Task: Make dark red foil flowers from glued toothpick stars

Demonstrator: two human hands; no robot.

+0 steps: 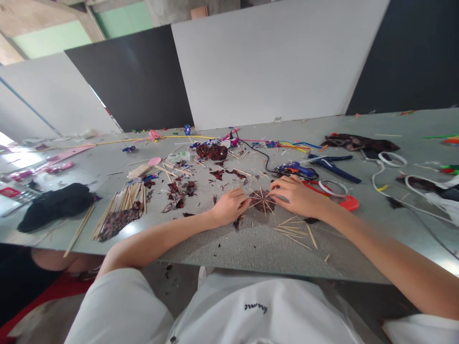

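White shirt [287, 317] lies nearest the camera; dark script lettering [256, 308] on its front is slanted and cannot be read with confidence.

Left hand [232, 205]: fingers curled and narrow beside the near ends of a radial array of thin sticks [263, 198]. Right hand [294, 195]: thumb and fingers drawn close together at the opposite edge of the array. Whether either hand grips a stick cannot be told.

The sticks cross at a common centre over a dark patterned piece [257, 206], flat on the surface [229, 254] between the hands. Step in hand, as judged: setting the sticks as evenly spread spokes. The next move would call for light fingertip pressure, keeping the crossing centred while any spoke is adjusted; a nudge could skew the spread.

Just beside, towards the wearer, lie loose sticks [292, 231]. Beyond the right hand are a blue glue gun [294, 168] and blue-handled pliers [335, 167]. Patterned scraps [176, 195] and a stick bundle [125, 200] lie further left. At the far left, a red label [10, 192] is too small to read. No brand can be confirmed.
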